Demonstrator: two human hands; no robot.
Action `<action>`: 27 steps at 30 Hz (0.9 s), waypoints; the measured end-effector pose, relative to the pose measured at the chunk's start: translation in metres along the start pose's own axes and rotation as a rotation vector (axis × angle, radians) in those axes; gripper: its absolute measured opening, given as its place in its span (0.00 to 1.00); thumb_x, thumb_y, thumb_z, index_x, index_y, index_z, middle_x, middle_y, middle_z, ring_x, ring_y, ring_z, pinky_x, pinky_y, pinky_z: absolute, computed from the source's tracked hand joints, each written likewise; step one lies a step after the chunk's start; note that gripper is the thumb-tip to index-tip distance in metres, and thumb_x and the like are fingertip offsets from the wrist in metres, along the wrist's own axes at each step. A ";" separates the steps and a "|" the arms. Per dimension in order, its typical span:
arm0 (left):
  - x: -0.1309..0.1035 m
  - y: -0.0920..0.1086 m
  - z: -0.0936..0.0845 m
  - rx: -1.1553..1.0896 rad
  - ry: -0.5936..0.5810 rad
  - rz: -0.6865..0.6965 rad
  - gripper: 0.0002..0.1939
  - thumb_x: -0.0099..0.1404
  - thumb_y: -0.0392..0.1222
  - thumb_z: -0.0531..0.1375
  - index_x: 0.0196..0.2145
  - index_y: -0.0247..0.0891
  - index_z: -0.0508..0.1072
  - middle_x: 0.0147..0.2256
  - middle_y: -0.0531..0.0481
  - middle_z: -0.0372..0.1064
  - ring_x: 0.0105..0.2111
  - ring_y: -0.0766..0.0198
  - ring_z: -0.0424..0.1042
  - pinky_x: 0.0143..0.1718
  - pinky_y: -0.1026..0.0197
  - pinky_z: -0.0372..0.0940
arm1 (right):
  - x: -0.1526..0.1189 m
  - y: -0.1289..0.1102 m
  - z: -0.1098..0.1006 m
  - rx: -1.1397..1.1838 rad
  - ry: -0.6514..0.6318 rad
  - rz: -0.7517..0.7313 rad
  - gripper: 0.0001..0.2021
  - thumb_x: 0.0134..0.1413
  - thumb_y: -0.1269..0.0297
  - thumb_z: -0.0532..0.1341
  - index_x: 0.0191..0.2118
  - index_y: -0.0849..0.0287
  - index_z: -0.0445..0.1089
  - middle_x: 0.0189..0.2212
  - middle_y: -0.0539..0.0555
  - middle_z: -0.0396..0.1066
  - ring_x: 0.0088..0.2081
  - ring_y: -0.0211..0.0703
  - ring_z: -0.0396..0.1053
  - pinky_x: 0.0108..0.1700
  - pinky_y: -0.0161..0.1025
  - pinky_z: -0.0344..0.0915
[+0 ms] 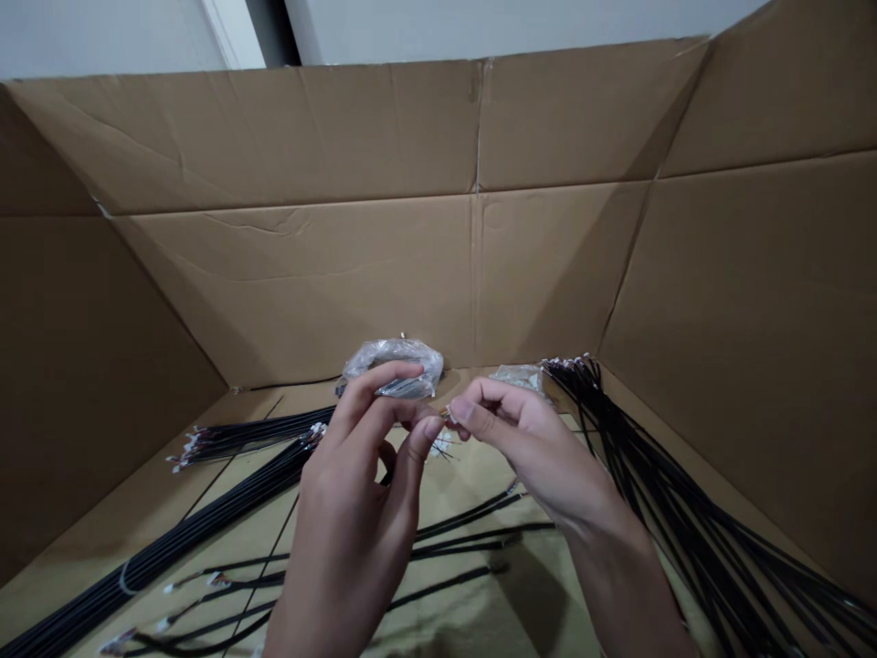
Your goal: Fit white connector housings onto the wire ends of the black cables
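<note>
Both hands meet near the middle of the view, thumbs and forefingers pinched close together. My left hand grips the end of a cable by its thin yellowish wires; the rest of this cable is hidden behind the hand. Between the thumb and forefinger of my right hand is a small white connector, mostly covered by the fingertips. Wires and connector touch, but how far one sits in the other I cannot tell. Just below the fingertips lie small white pieces with thin dark wires near them.
Loose black cables lie under my hands. Cable bundles with white connectors rest at the left, back left and right. A clear plastic bag and a smaller bag lie by the cardboard wall enclosing the surface.
</note>
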State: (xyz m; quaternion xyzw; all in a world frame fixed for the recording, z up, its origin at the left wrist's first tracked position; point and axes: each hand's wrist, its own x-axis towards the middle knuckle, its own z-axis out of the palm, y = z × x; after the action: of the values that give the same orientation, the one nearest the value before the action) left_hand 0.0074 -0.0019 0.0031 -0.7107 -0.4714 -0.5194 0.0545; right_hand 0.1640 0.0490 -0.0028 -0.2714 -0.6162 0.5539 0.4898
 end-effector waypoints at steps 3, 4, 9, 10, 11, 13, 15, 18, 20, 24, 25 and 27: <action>-0.002 -0.001 0.001 0.022 0.005 -0.007 0.07 0.74 0.40 0.60 0.36 0.43 0.75 0.51 0.52 0.73 0.35 0.69 0.77 0.26 0.71 0.69 | 0.004 0.007 0.000 0.099 0.001 -0.012 0.17 0.58 0.50 0.70 0.28 0.57 0.70 0.26 0.48 0.67 0.32 0.41 0.63 0.39 0.39 0.60; -0.002 -0.001 0.002 0.033 0.013 -0.009 0.07 0.74 0.40 0.60 0.36 0.43 0.75 0.51 0.52 0.73 0.34 0.70 0.76 0.27 0.71 0.69 | 0.005 0.009 0.001 0.136 -0.001 -0.018 0.19 0.56 0.48 0.71 0.27 0.57 0.71 0.25 0.48 0.67 0.32 0.41 0.63 0.39 0.40 0.60; -0.003 -0.002 0.002 0.066 0.032 -0.016 0.07 0.75 0.40 0.59 0.36 0.43 0.74 0.52 0.52 0.72 0.38 0.70 0.77 0.29 0.72 0.69 | 0.008 0.014 0.004 0.289 -0.020 0.011 0.19 0.52 0.48 0.75 0.26 0.57 0.73 0.24 0.47 0.66 0.30 0.39 0.62 0.39 0.39 0.58; -0.003 -0.002 0.001 0.068 0.035 -0.016 0.07 0.75 0.40 0.59 0.36 0.43 0.74 0.52 0.52 0.72 0.38 0.70 0.77 0.28 0.72 0.68 | 0.008 0.013 0.005 0.310 -0.023 0.023 0.19 0.51 0.49 0.75 0.26 0.57 0.73 0.24 0.47 0.66 0.30 0.39 0.62 0.39 0.39 0.58; -0.003 -0.002 0.001 0.072 0.039 -0.012 0.07 0.75 0.39 0.59 0.36 0.43 0.74 0.52 0.52 0.72 0.38 0.70 0.77 0.29 0.72 0.68 | 0.009 0.013 0.006 0.329 -0.022 0.034 0.19 0.51 0.49 0.76 0.26 0.57 0.73 0.23 0.47 0.66 0.30 0.39 0.62 0.38 0.39 0.58; -0.003 -0.002 0.000 0.085 0.036 -0.002 0.07 0.75 0.39 0.59 0.36 0.43 0.74 0.52 0.52 0.72 0.39 0.70 0.77 0.30 0.72 0.69 | 0.009 0.013 0.008 0.353 -0.020 0.050 0.19 0.49 0.49 0.77 0.26 0.58 0.74 0.23 0.47 0.66 0.30 0.39 0.61 0.38 0.39 0.58; -0.002 -0.001 -0.001 0.092 0.033 0.001 0.07 0.75 0.39 0.59 0.36 0.43 0.75 0.52 0.52 0.72 0.42 0.70 0.77 0.33 0.71 0.69 | 0.008 0.012 0.009 0.357 -0.018 0.053 0.19 0.49 0.49 0.77 0.26 0.58 0.73 0.23 0.47 0.66 0.30 0.39 0.62 0.38 0.39 0.58; -0.002 -0.001 -0.001 0.086 0.045 -0.012 0.08 0.75 0.39 0.59 0.36 0.43 0.74 0.52 0.52 0.72 0.45 0.69 0.77 0.35 0.71 0.70 | 0.008 0.013 0.010 0.330 -0.014 0.037 0.19 0.50 0.49 0.76 0.25 0.57 0.72 0.24 0.46 0.65 0.31 0.39 0.62 0.39 0.39 0.58; -0.002 -0.001 -0.001 0.082 0.047 -0.014 0.08 0.75 0.39 0.59 0.36 0.43 0.74 0.52 0.53 0.72 0.46 0.69 0.77 0.36 0.71 0.70 | 0.007 0.013 0.009 0.301 -0.014 0.012 0.19 0.53 0.49 0.74 0.25 0.57 0.71 0.24 0.46 0.65 0.31 0.39 0.62 0.39 0.40 0.58; -0.002 -0.001 -0.002 0.079 0.043 -0.008 0.08 0.75 0.38 0.58 0.36 0.43 0.73 0.52 0.53 0.72 0.48 0.68 0.76 0.37 0.71 0.69 | 0.006 0.013 0.009 0.226 -0.005 -0.048 0.17 0.59 0.53 0.70 0.26 0.57 0.70 0.24 0.46 0.65 0.30 0.38 0.62 0.38 0.39 0.58; -0.003 -0.001 -0.002 0.073 0.044 -0.013 0.07 0.75 0.38 0.58 0.36 0.43 0.74 0.52 0.53 0.71 0.47 0.69 0.76 0.37 0.71 0.69 | 0.005 0.013 0.009 0.200 0.005 -0.063 0.16 0.61 0.54 0.69 0.27 0.57 0.70 0.24 0.46 0.66 0.30 0.38 0.62 0.38 0.39 0.59; -0.003 0.000 -0.002 0.057 0.041 -0.028 0.07 0.75 0.38 0.59 0.36 0.44 0.74 0.52 0.54 0.71 0.46 0.70 0.76 0.36 0.72 0.69 | 0.004 0.011 0.010 0.137 0.027 -0.093 0.16 0.63 0.55 0.67 0.27 0.57 0.70 0.25 0.46 0.66 0.30 0.38 0.63 0.38 0.39 0.59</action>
State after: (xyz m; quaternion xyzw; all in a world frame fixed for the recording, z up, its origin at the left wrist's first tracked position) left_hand 0.0059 -0.0047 0.0011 -0.6916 -0.4946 -0.5207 0.0771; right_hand 0.1510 0.0505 -0.0115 -0.2156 -0.5821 0.5678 0.5407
